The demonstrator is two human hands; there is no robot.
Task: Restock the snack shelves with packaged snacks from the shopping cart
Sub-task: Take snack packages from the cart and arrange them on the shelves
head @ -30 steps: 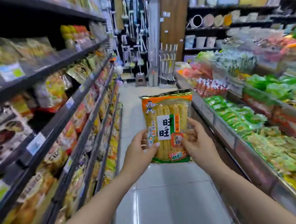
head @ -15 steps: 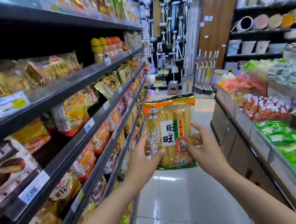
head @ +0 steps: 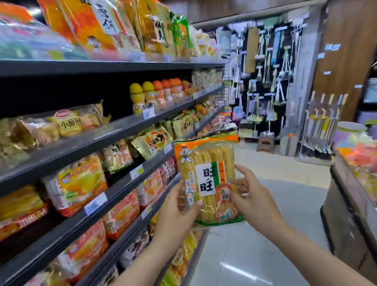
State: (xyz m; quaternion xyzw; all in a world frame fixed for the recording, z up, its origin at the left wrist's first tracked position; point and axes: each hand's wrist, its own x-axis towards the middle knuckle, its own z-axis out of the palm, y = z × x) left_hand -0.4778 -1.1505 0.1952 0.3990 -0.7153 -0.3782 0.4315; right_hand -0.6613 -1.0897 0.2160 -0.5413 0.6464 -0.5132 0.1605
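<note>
Snack shelves (head: 106,135) run along your left, tiers already packed with bags. You hold the rice-cracker packet (head: 207,177) upright in the aisle, long axis vertical, just right of the shelf edges. Your left hand (head: 176,208) grips its left edge and sits nearer the shelving; your right hand (head: 251,196) pinches its lower right.

A shop aisle: tiered shelves (head: 120,134) of packaged snacks with price tags (head: 95,204), hanging mops (head: 265,75) beyond.
</note>
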